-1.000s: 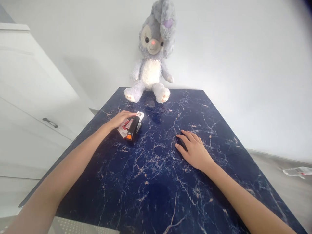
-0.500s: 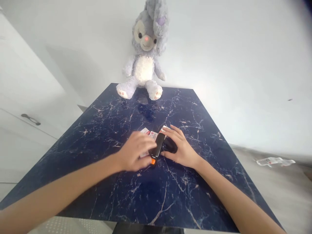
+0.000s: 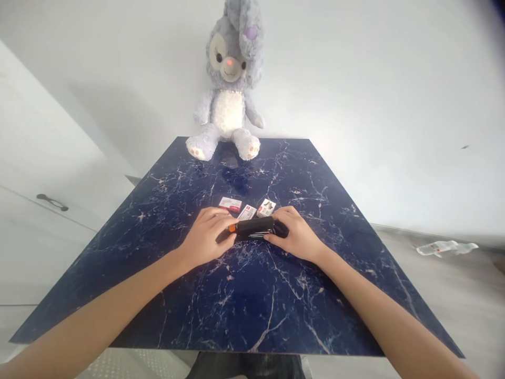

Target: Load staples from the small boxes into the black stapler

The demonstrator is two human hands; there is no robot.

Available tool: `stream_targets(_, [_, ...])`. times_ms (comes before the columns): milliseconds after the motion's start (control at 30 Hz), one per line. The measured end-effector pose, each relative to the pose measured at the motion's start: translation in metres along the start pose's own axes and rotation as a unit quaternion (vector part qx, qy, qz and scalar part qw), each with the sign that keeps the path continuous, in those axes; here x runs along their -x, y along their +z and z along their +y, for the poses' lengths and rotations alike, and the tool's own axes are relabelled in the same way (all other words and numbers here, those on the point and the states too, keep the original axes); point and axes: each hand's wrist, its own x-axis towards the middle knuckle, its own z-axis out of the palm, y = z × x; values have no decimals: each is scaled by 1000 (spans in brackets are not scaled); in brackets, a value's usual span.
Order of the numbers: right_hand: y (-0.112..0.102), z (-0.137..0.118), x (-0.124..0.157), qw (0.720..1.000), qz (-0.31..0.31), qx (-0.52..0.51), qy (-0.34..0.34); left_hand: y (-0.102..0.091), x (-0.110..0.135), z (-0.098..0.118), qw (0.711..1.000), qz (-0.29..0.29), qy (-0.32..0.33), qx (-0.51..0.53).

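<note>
Crosswise on the dark blue marbled table [image 3: 232,305] lies a long black stapler [image 3: 254,226] with an orange end on the left and a shiny strip along its near side. My left hand [image 3: 207,237] pinches the orange end between thumb and fingers. At the opposite end, my right hand [image 3: 298,234] is closed round it, partly covering a dark rounded shape there that I cannot make out. Just behind the stapler are three small boxes: a red and white box [image 3: 230,203], a white box [image 3: 247,212] and a white box with a dark picture [image 3: 266,207].
A grey plush rabbit [image 3: 231,108] sits at the table's far edge against the white wall [image 3: 355,95]. To the left stands a white cabinet with a dark handle [image 3: 52,201]. A clear plastic bottle [image 3: 447,247] lies on the floor to the right.
The stapler has turned from pointing away to lying crosswise, its orange end now to the left. My left hand moved left with that end. The small boxes behind are now more exposed.
</note>
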Motion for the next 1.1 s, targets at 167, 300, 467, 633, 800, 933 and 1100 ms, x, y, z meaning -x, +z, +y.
stream_targets(167, [4,-1,1,1000,-20,-12,17,2,0,-15,998,-7,-19,63])
stream_targets(300, [4,-2,2,1000,-9,-14,25,3,0,-14,996,-9,-16,85])
stream_targets(467, [4,-5,3,998,-7,-21,56,0,4,-7,998,-24,-1,62])
stream_targets(633, [6,-4,3,998,-10,-11,53,-3,11,-8,998,-36,-8,47])
stream_targets(800, [-1,3,3,999,-32,19,29,-8,11,-9,997,-44,-17,56])
stream_targets(933, [-21,12,3,997,-67,48,3,-15,9,-19,997,-60,-44,28])
stream_targets(1100, [-45,20,3,990,-113,68,39,-23,10,-46,984,-59,-167,-2])
